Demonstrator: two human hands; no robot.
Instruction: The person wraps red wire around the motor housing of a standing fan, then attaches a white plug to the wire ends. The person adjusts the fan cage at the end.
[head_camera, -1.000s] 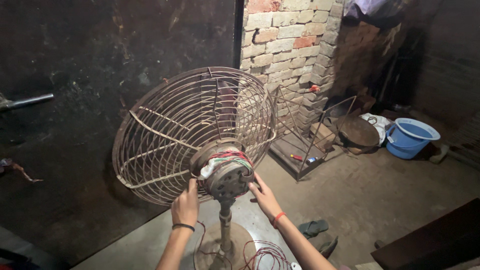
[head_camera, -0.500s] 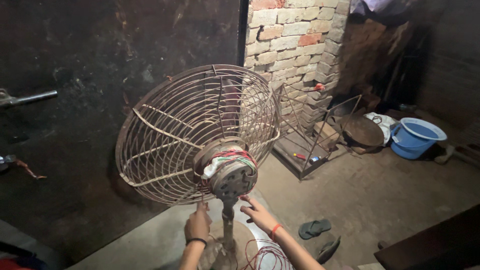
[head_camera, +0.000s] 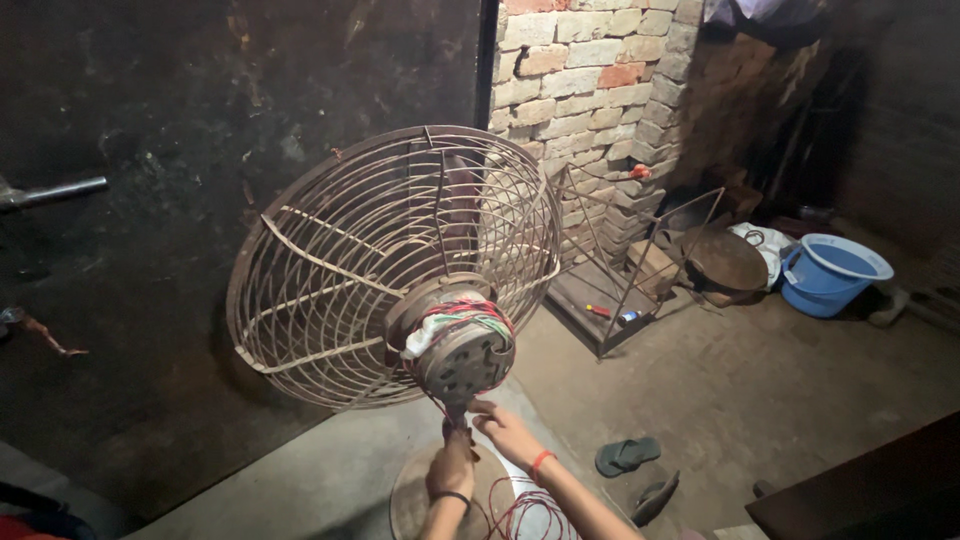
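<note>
- We judge the step in hand to be work on the fan motor (head_camera: 462, 345), near centre, behind the wire guard (head_camera: 390, 265).
- Our left hand (head_camera: 452, 468) is clenched round the stand pole just under the motor; our right hand (head_camera: 508, 432) rests beside it, fingers loosely spread, grasping nothing we can see.
- Next move calls for a steady pole.
- The round base (head_camera: 405, 505) is cut off; the red wires (head_camera: 525, 508) tangle, ends unclear.
</note>
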